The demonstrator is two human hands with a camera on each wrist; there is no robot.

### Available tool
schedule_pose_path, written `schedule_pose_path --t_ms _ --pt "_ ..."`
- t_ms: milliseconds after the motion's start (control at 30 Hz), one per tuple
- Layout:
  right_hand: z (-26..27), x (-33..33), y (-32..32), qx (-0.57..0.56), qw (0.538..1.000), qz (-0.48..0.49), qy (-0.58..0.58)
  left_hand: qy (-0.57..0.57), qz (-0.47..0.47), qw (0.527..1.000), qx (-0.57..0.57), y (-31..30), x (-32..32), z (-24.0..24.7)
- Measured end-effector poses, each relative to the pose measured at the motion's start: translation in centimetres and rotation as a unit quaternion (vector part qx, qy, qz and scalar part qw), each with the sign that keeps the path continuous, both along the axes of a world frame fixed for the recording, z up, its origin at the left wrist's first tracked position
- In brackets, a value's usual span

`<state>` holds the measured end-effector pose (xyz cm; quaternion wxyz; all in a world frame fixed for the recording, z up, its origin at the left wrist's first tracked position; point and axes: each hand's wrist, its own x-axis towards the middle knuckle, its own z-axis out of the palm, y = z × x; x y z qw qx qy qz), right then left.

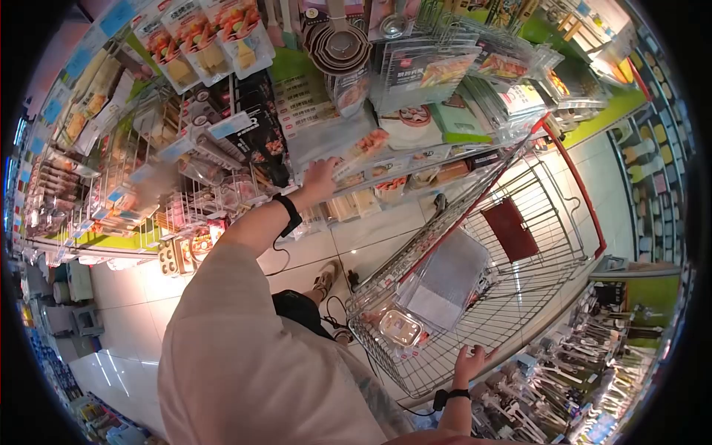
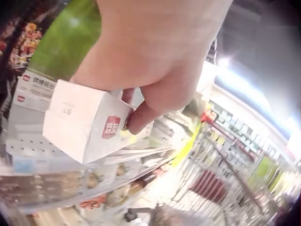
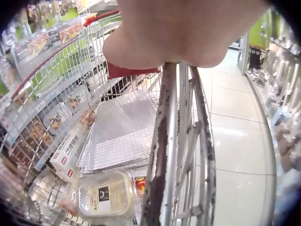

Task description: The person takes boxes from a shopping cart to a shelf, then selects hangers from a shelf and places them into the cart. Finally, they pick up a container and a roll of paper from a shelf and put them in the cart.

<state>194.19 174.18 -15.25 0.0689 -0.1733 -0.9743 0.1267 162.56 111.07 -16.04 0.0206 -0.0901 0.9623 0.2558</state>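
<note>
My left hand [image 1: 319, 180] reaches to the shelf and grips a long white foil box [image 2: 94, 122] with a red logo on its end. Thumb and fingers curl around the box's sides in the left wrist view. Behind it, a stack of similar boxes [image 1: 300, 100] sits on the shelf. My right hand [image 1: 469, 363] holds the side rim of the shopping cart [image 3: 162, 155]; its fingertips are hidden in the right wrist view. Inside the cart lie flat wire grill nets [image 3: 122, 127], a clear-lidded foil tray pack [image 3: 106, 193] and another white foil box [image 3: 70, 148].
Measuring cups [image 1: 339, 46] and packaged brushes [image 1: 211, 44] hang above the shelf. Packaged grill nets [image 1: 426, 70] stand right of the boxes. A rack of hanging utensils [image 1: 549, 378] lines the cart's other side. Tiled floor [image 3: 235, 150] runs alongside the cart.
</note>
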Motion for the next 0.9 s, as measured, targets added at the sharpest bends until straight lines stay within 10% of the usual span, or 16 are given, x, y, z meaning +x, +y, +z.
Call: schedule_pose_path --t_ms 200,900 --pt "1.3 -0.5 -1.2 0.05 0.999 0.008 0.007 -0.026 0.018 0.997 -0.065 -3.2 -6.3 -6.1" --pt "2.1 -1.5 -2.0 0.054 0.998 -0.008 -0.031 0.045 0.141 0.975 -0.167 -8.1 -12.4 -5.3"
